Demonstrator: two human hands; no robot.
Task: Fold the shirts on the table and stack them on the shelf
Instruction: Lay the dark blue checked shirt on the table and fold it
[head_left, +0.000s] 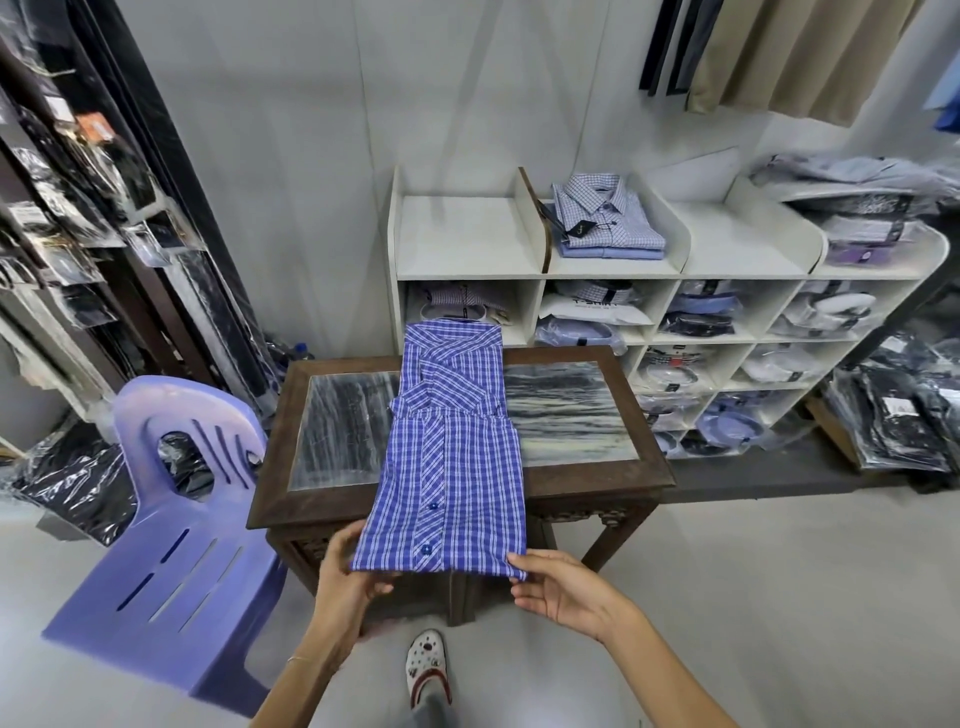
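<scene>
From my remote seat I see, largest first, the white shelf unit (613, 270) against the pale wall: a flat top split by curved upright dividers into bays, above a grid of square cubbies packed with shirts in glossy plastic bags. In the second bay from the left sits a short stack of folded shirts (608, 221), the top one a fine blue-on-white check with its collar buttoned and a dark tag hanging beside it.

Next, the table (576, 410): a dark carved wooden frame with straight legs, its top inlaid with grey-streaked, reflective stone panels. To its left stands a lilac moulded plastic chair (171, 525) with slotted seat and back, smooth and matte. Bagged dark garments lie heaped on the floor at both sides.

On the table, lying lengthwise down its middle, is the blue plaid shirt (452, 452): crisp woven cotton, folded into a long narrow rectangle, sleeves crossed diagonally near the collar end, which reaches the far edge. Its button placket with round blue buttons faces up. The near hem overhangs the front edge of the table.

My left hand (345, 582) pinches the near-left corner of the hem, thumb on top and fingers curled beneath the cloth. My right hand (558, 590) holds the near-right corner, its thumb lying along the hem edge and fingers loosely bent below.

A white perforated clog (428, 665) with small charms shows on the grey floor between my forearms.
</scene>
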